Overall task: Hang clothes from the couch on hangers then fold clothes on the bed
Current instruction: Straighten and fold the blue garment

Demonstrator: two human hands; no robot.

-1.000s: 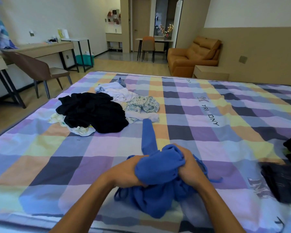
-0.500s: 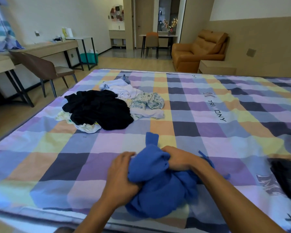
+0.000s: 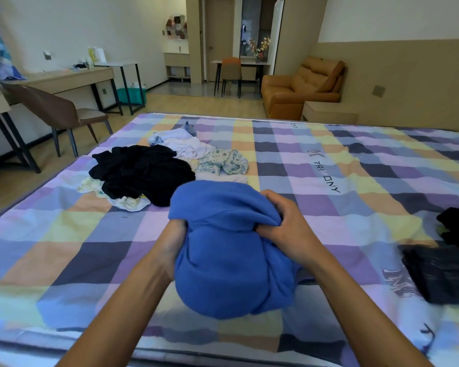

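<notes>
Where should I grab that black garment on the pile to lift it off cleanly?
Pinch the black garment at its bunched near edge, coming from above on your side. It lies crumpled on top of the pale clothes, so lifting there should likely free it alone.

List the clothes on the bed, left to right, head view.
black crumpled garment heap → blue knit garment, held by the left hand and right hand → dark folded clothes at the right edge. The white and floral-print garments are left out: they overlap the first two.
</notes>
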